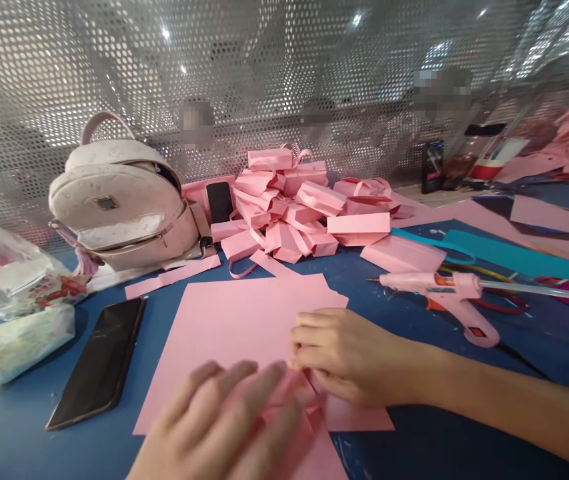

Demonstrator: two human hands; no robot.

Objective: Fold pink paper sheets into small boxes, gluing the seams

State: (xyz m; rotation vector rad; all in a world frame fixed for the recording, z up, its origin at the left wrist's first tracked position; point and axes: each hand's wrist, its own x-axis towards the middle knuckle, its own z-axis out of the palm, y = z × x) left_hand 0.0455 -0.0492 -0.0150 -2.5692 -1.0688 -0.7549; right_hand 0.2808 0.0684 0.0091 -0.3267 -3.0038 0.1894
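Several flat pink paper sheets (244, 307) lie stacked in front of me. On top of them is a smaller folded pink paper piece (297, 393), partly covered by my hands. My left hand (219, 420), smeared by motion, reaches over this piece with its fingers stretched and apart. My right hand (344, 357) rests on the stack at the piece's upper right, its fingers curled and pressed together at the edge. What lies under those fingertips is mostly hidden. Behind the sheets rises a heap of folded pink paper boxes (289, 200), some with strip handles.
A pink glue gun (444, 290) lies at right, its cord trailing back. Left of the sheets is a phone (97, 363); farther left, a plastic bag (4, 260). A pale backpack (119, 207) stands behind, against a perforated metal screen (244, 73). Teal strips (514, 257) lie right.
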